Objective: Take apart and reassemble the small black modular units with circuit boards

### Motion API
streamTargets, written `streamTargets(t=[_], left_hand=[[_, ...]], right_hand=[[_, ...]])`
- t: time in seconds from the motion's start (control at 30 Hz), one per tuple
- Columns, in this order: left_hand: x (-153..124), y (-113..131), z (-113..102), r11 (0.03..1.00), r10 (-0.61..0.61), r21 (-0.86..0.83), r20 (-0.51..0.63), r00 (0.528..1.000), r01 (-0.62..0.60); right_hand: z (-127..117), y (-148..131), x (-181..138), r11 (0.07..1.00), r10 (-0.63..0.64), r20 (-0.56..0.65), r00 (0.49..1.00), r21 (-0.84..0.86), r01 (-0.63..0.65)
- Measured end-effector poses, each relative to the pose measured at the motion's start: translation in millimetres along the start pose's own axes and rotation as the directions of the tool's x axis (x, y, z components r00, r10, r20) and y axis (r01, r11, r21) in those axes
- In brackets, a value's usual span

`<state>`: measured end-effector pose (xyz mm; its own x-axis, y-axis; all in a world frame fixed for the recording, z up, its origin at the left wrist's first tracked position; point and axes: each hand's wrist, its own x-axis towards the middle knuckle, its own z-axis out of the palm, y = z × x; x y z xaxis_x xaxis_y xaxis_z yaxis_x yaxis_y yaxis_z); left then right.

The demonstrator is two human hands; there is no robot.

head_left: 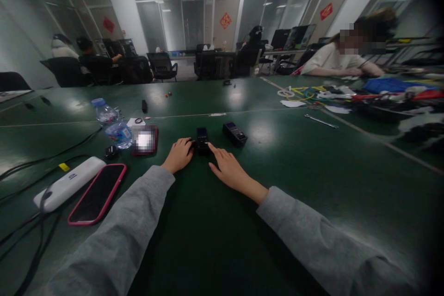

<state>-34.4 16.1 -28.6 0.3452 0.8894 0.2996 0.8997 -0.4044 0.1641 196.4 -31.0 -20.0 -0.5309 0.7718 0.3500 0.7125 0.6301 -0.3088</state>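
Observation:
A small black device [202,140] lies on the green table [263,222] straight ahead of me. My left hand [179,155] rests at its left side with the fingers curled in, their tips touching the device. My right hand [227,169] lies flat on the table at the device's right, fingers stretched out, the forefinger tip at its near corner. A second small black device [235,133] sits a little to the right and further back. Both my arms are in grey sleeves.
At my left lie a phone in a pink case [97,193], a white power bank [68,182] with black cables, a water bottle [113,123] and a small dark case [144,140]. A person sits at the far right behind cluttered tools and wires [350,95].

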Motion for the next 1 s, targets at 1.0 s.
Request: streamTargets(t=[1.0], left_hand=[[-0.3,0.0,-0.3,1.0,-0.003,0.001,0.006,1.0,0.003]], right_hand=[[2.3,0.6,0.6,1.0,0.007,-0.001,1.0,-0.008,-0.007]])
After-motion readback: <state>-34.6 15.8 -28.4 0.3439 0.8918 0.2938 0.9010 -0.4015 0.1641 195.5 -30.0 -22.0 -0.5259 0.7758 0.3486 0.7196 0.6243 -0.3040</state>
